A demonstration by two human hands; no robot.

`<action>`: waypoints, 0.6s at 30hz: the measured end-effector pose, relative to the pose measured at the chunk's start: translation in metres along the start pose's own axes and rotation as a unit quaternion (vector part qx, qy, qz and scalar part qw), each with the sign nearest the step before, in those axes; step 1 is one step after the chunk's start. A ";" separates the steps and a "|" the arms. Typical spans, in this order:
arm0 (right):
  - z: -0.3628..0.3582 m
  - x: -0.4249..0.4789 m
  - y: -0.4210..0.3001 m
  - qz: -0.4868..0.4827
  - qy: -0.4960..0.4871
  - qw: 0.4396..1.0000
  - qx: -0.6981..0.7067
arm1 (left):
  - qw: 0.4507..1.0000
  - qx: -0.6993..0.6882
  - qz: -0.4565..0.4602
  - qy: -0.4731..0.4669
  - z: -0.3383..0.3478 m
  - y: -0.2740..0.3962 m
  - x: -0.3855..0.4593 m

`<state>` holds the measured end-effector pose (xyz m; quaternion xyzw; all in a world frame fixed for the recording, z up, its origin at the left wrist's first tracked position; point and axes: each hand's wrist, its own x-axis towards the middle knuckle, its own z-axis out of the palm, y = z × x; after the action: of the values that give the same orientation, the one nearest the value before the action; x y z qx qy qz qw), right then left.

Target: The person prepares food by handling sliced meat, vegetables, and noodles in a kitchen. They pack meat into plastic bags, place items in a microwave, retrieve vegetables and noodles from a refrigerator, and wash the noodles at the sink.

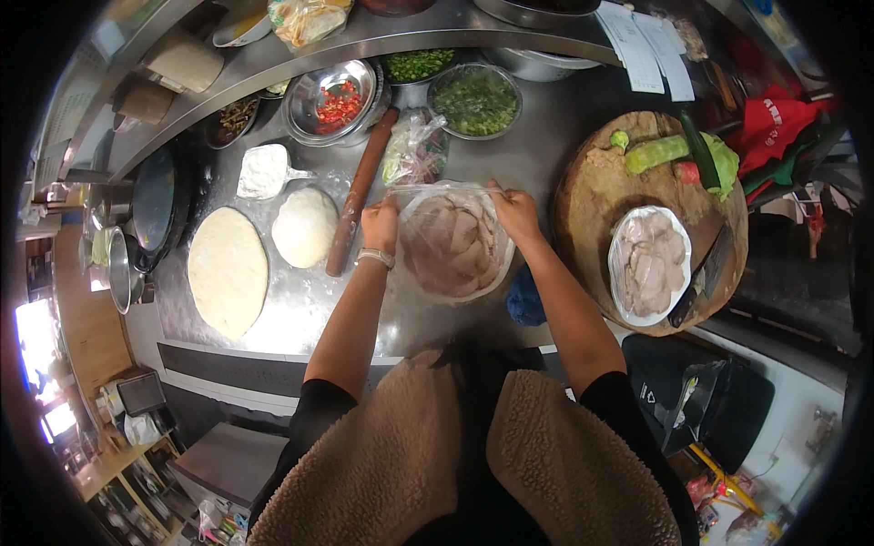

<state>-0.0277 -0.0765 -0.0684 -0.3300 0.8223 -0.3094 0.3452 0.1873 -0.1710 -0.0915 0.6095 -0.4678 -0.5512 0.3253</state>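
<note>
Between my hands sits a round bowl of sliced pale meat [454, 239] under clear plastic film [444, 187]. My left hand [380, 224] pinches the film at the bowl's far left edge. At the far right edge, my right hand [517, 213] grips the same film, which is pulled taut between both hands. A brown wooden rolling pin [362, 194] lies just left of my left hand. Right of the bowl, a film-wrapped white dish of sliced meat [649, 266] rests on a round wooden chopping block [587, 198]. A cleaver [710, 269] lies beside that dish.
A dough ball [305, 227], a flattened dough piece [228, 273] and a flour scoop [264, 172] occupy the left. Beyond are chopped red chillies [338, 106], chopped greens [476, 102] and a bagged vegetable bundle [415, 147]. A blue cloth [526, 299] lies near my right forearm. A metal shelf [410, 42] overhangs the back.
</note>
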 end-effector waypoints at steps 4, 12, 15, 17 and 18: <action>0.006 0.014 -0.003 0.002 -0.049 0.999 -0.023 | 0.988 0.139 -0.061 -0.032 0.002 0.004 0.006; 0.018 0.038 0.026 0.218 -0.224 0.911 0.267 | 0.973 0.030 -0.183 -0.138 -0.022 -0.031 0.011; -0.006 0.047 0.034 0.283 -0.289 0.866 0.294 | 0.954 0.036 -0.239 -0.177 -0.044 -0.005 -0.008; -0.015 0.051 0.053 0.232 -0.296 0.874 0.309 | 0.961 0.025 -0.203 -0.185 -0.062 0.009 -0.025; -0.015 0.050 0.057 0.223 -0.288 0.875 0.319 | 0.970 0.048 -0.173 -0.163 -0.071 0.011 -0.033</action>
<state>-0.0850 -0.0768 -0.1198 -0.0848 0.5950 -0.3608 0.7132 0.2560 -0.1524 -0.0558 0.5977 -0.4279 -0.6682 0.1150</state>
